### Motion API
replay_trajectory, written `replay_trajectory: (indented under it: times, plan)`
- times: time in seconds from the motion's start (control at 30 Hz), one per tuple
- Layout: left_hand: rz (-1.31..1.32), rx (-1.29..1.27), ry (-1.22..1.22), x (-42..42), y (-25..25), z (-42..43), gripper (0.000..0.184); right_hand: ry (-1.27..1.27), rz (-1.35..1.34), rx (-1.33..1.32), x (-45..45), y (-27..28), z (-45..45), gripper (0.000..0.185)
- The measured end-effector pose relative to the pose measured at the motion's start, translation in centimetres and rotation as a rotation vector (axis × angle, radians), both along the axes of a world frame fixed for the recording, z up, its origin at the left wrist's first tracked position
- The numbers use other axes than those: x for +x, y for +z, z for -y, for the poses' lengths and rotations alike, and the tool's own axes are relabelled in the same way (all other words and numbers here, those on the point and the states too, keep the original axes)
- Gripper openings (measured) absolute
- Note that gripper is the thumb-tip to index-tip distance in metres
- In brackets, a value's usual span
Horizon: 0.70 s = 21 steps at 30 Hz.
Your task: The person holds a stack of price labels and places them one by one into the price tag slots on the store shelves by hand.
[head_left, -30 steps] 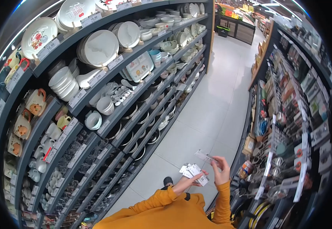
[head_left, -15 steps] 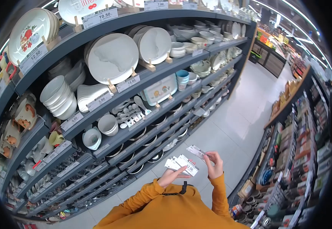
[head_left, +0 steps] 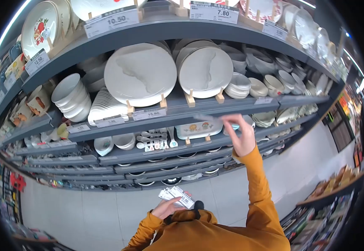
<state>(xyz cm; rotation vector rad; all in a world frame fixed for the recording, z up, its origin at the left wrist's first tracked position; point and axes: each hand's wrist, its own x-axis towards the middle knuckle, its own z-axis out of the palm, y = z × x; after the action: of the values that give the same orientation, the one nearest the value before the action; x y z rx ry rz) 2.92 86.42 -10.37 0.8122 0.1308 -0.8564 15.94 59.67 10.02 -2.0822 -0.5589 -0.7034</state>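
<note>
Low in front of my body, my left hand (head_left: 167,208) grips a fanned bunch of price tags (head_left: 186,200); the top one reads something like 3.50. My right hand (head_left: 243,137) is raised toward the shelf, thumb and forefinger pinching a single price tag (head_left: 205,119), which is smeared by motion. That tag is just in front of the shelf edge below the large white plates (head_left: 205,69) with a grey pattern. Under it, one level down, stands a rectangular tray (head_left: 190,130) with cartoon figures. Whether the tag touches the shelf, I cannot tell.
Price labels such as the 15.80 label (head_left: 149,114) line the shelf edges. Stacked white bowls (head_left: 72,95) and spoons (head_left: 171,137) fill the shelves at left and centre. Another goods rack (head_left: 328,201) stands at right, across the tiled floor (head_left: 102,209).
My right hand has risen from beside the left hand to the shelf, taking one price tag with it. The left hand still holds the bunch low. My view has turned to face the shelf.
</note>
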Motion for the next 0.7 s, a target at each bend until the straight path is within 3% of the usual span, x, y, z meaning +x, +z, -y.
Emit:
replay_trajectory:
  times: [0.13,0.27,0.4,0.7]
  plan:
    - [-0.097,-0.152,0.202,0.7,1.8,7.6,0.047,0.089,0.172,-0.124,6.6,2.7,2.0,0.012]
    - [-0.047,-0.107,0.183,0.2,3.4,13.2,0.049,0.203,-0.035,-0.139,11.1,1.2,3.2,0.012]
    - [0.033,-0.104,0.219,-0.1,3.9,15.4,0.049,0.362,-0.056,-0.086,12.8,-0.3,4.2,0.015]
    - [0.072,-0.039,0.303,0.2,3.2,17.9,0.047,0.471,-0.085,-0.021,13.0,0.5,5.0,0.019]
